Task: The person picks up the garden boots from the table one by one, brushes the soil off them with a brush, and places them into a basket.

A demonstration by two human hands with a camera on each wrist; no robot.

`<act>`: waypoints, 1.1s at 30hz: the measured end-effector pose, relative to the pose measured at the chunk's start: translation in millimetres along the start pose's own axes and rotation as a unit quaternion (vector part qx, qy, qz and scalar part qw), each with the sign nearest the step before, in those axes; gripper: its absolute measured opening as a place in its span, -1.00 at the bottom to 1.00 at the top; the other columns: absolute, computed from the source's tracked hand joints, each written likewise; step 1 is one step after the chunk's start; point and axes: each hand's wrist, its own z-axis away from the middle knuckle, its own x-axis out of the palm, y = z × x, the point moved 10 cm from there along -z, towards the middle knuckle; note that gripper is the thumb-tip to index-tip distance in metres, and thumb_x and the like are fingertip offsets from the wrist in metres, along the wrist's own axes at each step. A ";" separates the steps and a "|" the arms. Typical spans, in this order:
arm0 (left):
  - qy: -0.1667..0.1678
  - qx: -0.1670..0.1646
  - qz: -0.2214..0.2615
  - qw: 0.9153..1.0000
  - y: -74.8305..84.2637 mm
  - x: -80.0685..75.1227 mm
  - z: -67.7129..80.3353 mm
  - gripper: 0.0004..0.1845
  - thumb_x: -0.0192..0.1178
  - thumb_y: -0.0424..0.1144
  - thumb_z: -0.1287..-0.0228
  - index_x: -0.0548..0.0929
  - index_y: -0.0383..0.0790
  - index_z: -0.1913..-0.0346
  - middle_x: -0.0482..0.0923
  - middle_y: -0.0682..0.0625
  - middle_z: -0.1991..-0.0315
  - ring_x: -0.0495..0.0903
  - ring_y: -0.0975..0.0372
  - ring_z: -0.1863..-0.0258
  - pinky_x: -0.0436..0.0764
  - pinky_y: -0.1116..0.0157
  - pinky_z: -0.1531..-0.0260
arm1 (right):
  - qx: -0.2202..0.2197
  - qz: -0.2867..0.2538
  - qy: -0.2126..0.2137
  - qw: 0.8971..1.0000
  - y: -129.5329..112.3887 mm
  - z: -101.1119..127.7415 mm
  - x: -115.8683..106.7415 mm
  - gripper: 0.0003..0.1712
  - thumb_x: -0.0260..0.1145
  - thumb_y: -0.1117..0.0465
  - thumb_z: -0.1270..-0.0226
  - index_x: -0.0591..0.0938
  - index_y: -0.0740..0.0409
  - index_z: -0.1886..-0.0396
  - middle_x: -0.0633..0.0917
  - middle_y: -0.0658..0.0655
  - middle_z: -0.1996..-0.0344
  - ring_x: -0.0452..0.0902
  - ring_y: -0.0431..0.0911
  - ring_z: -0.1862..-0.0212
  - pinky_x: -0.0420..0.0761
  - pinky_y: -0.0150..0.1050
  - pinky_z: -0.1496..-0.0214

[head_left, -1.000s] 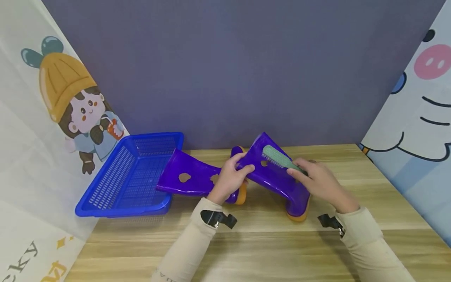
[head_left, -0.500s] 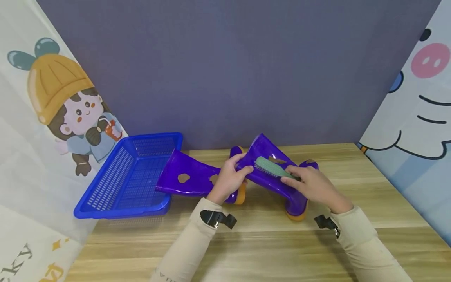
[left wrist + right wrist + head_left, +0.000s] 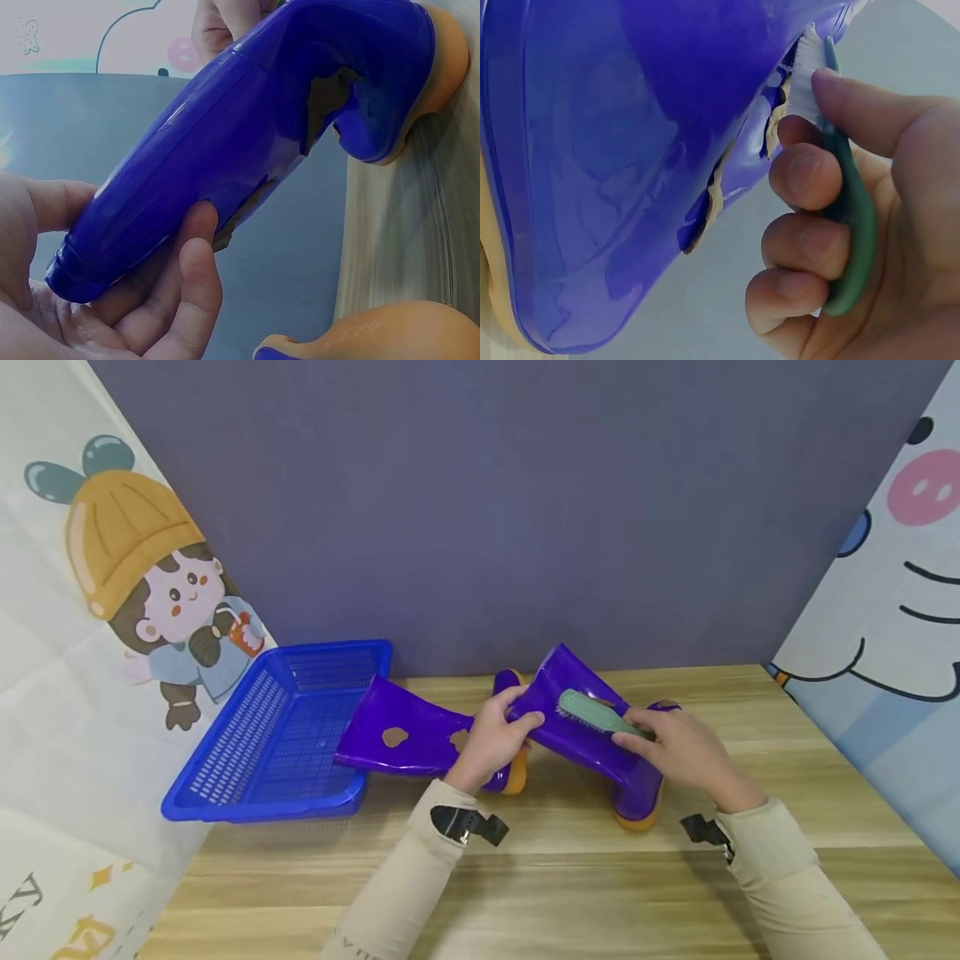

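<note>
My left hand [image 3: 492, 737] grips a purple rain boot [image 3: 585, 747] near its top opening, thumb on one side and fingers under the shaft in the left wrist view. The boot leans with its orange sole [image 3: 636, 821] at the table. Curled round the handle of a green brush [image 3: 592, 712], my right hand [image 3: 686, 752] holds the white bristles [image 3: 808, 71] against the shaft. Brown patches [image 3: 326, 105] mark the boot, their edges lifted in the right wrist view. A second purple boot [image 3: 405, 727] with brown patches lies on its side to the left, partly behind my left hand.
A blue plastic basket [image 3: 300, 727] stands at the left of the wooden table [image 3: 570, 893], and the second boot's top overlaps its right rim. A grey panel [image 3: 480, 510] rises behind, with cartoon-printed sheets on both sides.
The brush slides over the boot shaft, moving down and left, then slightly back to the right, with my right hand. My left hand keeps its hold on the boot near the top.
</note>
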 end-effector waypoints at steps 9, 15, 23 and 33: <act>-0.012 -0.003 -0.016 1.000 1.8 3.2 -1.8 -0.46 0.28 -0.26 -0.37 0.52 -0.14 -0.40 0.73 -0.23 0.21 0.58 0.24 0.64 0.75 -0.10 0.33 | 0.026 0.033 -0.006 0.999 8.6 3.9 -8.0 -0.65 0.31 -0.09 -0.46 0.70 0.05 0.02 0.78 0.08 0.26 0.64 -0.03 0.32 0.55 -0.07 0.36; -0.008 -0.003 -0.017 1.000 6.3 -1.0 -1.2 -0.47 0.28 -0.24 -0.38 0.53 -0.12 -0.39 0.71 -0.21 0.22 0.62 0.14 0.61 0.76 0.00 0.38 | 0.023 0.013 0.002 1.000 3.6 1.7 -12.2 -0.70 0.25 -0.11 -0.51 0.70 -0.01 0.08 0.74 -0.02 0.40 0.56 -0.12 0.41 0.47 -0.16 0.42; 0.000 0.002 -0.004 1.000 11.2 -3.5 0.3 -0.46 0.28 -0.25 -0.36 0.52 -0.13 -0.39 0.71 -0.22 0.21 0.65 0.00 0.53 0.76 -0.08 0.33 | 0.007 -0.020 0.028 0.999 -5.1 0.9 -28.6 -0.72 0.15 -0.09 -0.58 0.65 -0.04 0.14 0.48 -0.09 0.64 0.28 -0.19 0.57 0.27 -0.28 0.51; -0.006 0.000 0.001 1.000 9.1 -3.9 2.6 -0.48 0.27 -0.26 -0.39 0.52 -0.10 -0.39 0.72 -0.25 0.09 0.65 0.16 0.49 0.76 -0.11 0.28 | -0.047 -0.035 -0.018 0.998 -21.3 -0.6 -1.1 -0.66 0.21 -0.03 -0.56 0.65 0.10 -0.06 0.72 -0.06 0.36 0.50 -0.28 0.41 0.60 -0.16 0.20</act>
